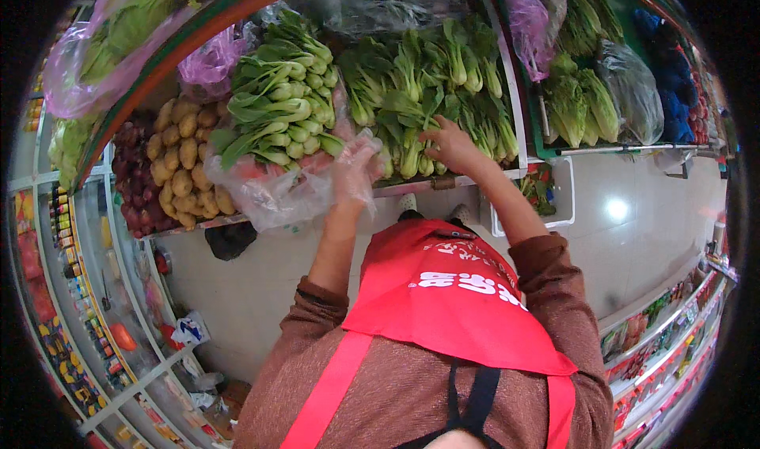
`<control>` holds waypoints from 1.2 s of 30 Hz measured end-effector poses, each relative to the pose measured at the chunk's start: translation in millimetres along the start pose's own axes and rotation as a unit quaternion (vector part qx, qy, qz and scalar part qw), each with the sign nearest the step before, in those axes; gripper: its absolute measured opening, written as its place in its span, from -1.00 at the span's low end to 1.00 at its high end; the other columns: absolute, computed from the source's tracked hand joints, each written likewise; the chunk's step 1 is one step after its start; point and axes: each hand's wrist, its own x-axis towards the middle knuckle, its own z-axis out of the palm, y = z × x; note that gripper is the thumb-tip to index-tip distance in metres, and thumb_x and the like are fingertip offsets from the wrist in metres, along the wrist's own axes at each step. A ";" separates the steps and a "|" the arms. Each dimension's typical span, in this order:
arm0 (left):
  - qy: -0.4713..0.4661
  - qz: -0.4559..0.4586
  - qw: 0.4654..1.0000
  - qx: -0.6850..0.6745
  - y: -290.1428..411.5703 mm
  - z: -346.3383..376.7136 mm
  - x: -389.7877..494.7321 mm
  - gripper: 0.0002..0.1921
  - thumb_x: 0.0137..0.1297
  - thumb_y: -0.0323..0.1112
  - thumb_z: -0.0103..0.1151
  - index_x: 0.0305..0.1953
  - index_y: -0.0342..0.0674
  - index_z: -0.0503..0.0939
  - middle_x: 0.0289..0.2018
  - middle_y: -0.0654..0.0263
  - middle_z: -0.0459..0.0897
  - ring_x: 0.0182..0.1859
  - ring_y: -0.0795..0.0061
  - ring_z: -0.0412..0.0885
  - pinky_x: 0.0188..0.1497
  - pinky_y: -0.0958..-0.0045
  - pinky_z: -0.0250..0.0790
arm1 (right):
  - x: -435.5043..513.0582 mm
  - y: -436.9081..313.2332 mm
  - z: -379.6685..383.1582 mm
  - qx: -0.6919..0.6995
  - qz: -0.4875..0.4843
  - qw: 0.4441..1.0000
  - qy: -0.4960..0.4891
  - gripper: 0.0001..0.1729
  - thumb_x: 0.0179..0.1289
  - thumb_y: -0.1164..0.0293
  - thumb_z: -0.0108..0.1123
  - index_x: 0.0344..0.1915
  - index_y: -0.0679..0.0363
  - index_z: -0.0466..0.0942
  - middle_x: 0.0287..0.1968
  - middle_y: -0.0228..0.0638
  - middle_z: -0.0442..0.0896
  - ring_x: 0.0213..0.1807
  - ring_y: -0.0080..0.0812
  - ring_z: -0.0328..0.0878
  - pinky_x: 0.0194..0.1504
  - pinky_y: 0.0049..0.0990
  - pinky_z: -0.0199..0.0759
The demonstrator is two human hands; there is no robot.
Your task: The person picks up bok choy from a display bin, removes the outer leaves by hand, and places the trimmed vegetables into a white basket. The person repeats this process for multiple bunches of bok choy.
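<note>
My left hand [351, 173] is at the front edge of the produce stand, with clear plastic film [285, 197] over and around it. Through that film I cannot make out whether the fingers grip anything. Just beside it, a stacked pile of bok choy [291, 102] lies with its pale stems facing right. My right hand [454, 146] reaches over a second heap of leafy greens [409, 102], fingers apart and bent, the tips at the leaves. No item shows in its grasp.
Potatoes [184, 146] and red onions [139, 182] lie to the left. A white crate [570, 191] with greens stands on the floor at right, near lettuce [585, 105]. A dark bag [230, 239] sits under the stand. Stocked shelves [89, 306] line the left side.
</note>
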 end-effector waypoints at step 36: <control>-0.171 -0.089 0.981 0.015 -76.8 146.6 -53.6 -0.89 0.30 -0.37 0.22 -0.18 -0.20 0.58 -0.38 0.45 0.57 -0.43 0.66 0.41 -0.38 0.59 0.25 | -150.5 0.2 -34.9 0.637 0.237 0.620 0.393 -0.55 0.43 0.17 0.05 0.13 0.22 0.28 0.02 0.02 0.62 -0.01 -0.22 0.65 -0.11 -0.33 0.64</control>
